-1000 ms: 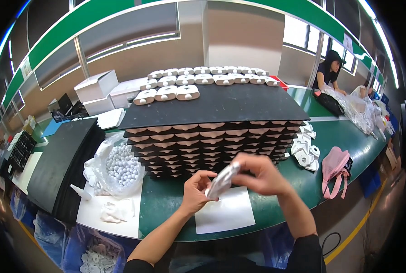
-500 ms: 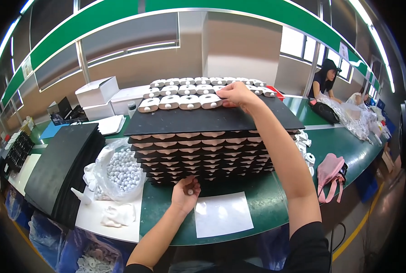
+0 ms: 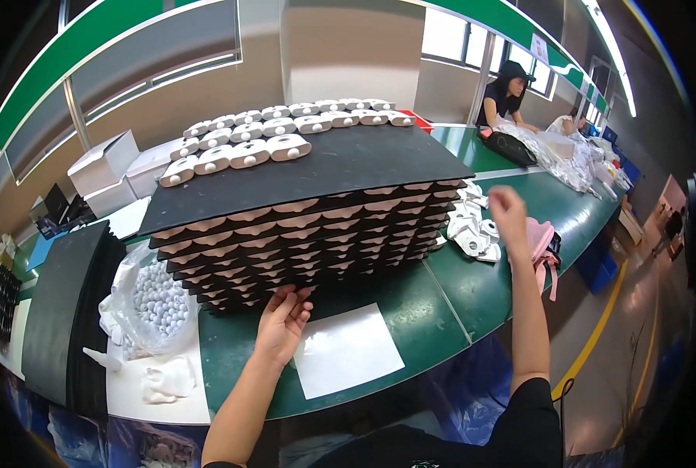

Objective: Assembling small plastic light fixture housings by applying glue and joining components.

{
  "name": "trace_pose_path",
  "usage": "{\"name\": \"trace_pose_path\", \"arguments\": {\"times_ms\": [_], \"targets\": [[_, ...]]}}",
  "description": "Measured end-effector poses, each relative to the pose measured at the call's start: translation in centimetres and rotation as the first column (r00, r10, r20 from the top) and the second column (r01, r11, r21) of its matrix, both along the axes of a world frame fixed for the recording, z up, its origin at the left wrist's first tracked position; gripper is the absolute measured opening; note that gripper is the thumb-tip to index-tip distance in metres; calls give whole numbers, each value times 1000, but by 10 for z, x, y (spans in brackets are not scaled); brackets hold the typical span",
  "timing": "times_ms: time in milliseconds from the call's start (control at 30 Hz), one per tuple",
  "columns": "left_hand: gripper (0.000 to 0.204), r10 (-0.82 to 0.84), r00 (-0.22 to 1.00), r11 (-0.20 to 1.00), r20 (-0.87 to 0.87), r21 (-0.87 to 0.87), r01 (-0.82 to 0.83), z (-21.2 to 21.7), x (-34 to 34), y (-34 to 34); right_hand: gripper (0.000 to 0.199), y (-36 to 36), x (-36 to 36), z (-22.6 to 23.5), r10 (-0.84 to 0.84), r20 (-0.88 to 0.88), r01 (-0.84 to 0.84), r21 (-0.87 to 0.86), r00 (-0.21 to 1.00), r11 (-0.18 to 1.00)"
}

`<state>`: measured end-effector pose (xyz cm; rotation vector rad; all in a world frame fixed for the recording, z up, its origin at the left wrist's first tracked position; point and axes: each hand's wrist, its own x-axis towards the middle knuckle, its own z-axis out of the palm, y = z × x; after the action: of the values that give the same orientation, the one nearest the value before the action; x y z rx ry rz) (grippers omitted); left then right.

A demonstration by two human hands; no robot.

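With curled left hand (image 3: 282, 321) at lower centre, right hand (image 3: 507, 207) apart, near piled white parts (image 3: 468, 231) right of centre; cannot tell if gripping. Could scatter parts by careless brushing.

No lettering can be read. Far beyond and above the right hand (image 3: 507, 209), a pale posted sheet (image 3: 539, 48) is seen, too small to be deciphered.

Dark green worktable (image 3: 410, 300), black boards (image 3: 348, 160) layered with scalloped pale pink bands (image 3: 297, 206), white oval housings (image 3: 235, 157) dotted with white knobs (image 3: 250, 161); white plastic parts (image 3: 469, 226), white balls (image 3: 161, 300), plain white sheet (image 3: 348, 351); pink backpack (image 3: 537, 234), blue bin (image 3: 598, 261), yellow floor line (image 3: 598, 335), black sleeve (image 3: 527, 413)
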<state>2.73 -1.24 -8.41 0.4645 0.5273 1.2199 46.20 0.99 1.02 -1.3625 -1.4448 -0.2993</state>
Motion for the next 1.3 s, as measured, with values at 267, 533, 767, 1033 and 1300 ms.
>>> {"name": "trace_pose_path", "arguments": {"times_ms": [267,533,767,1033,1300], "targets": [[18,-97,985,993,-145,49,105,2,-2,-6,48,-20,-17,-79,-162,427,305,-291,890,907],[22,-89,989,992,-114,77,98,12,2,-16,26,-50,-48,-89,165,-937,-460,6,307,888],[21,-104,968,984,-230,117,133,4,2,-13,15,-98,-115,-80,186,-635,-520,-391,750,760],[18,-100,982,990,-159,80,114,6,-1,-8,8,-90,-169,-79,334,-425,-496,-361,841,790],[24,-93,980,987,-176,113,113,8,0,-9,16,-74,-238,-100,416,-766,-848,-307,490,433]]}}
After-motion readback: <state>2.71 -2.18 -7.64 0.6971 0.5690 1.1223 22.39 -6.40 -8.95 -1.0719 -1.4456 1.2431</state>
